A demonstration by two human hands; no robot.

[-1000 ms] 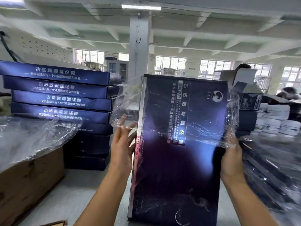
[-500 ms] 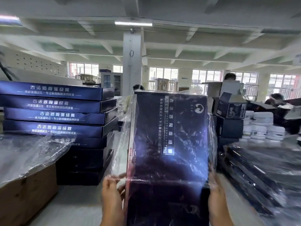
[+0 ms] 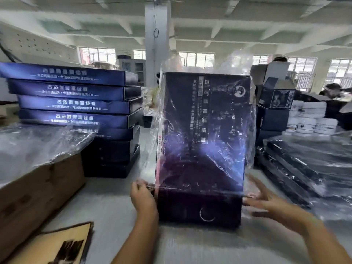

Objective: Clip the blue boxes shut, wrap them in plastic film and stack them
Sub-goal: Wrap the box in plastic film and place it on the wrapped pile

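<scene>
A tall dark blue box (image 3: 203, 145) stands on end on the table, sleeved in a clear plastic film bag (image 3: 251, 119) that covers all but its bottom band. My left hand (image 3: 142, 196) pinches the bag's lower edge at the box's left side. My right hand (image 3: 266, 199), blurred, has its fingers spread straight beside the box's lower right corner. A stack of several blue boxes (image 3: 76, 103) rises at the left.
A cardboard carton (image 3: 38, 197) topped with loose film (image 3: 38, 145) sits at the left. Wrapped dark boxes (image 3: 308, 168) lie flat at the right. White tubs (image 3: 312, 119) and other people are behind. A brown sheet (image 3: 61, 246) lies near the table's front edge.
The bag has come further down the box. My hands have dropped to the box's lower part, and my right hand has let go and spread open.
</scene>
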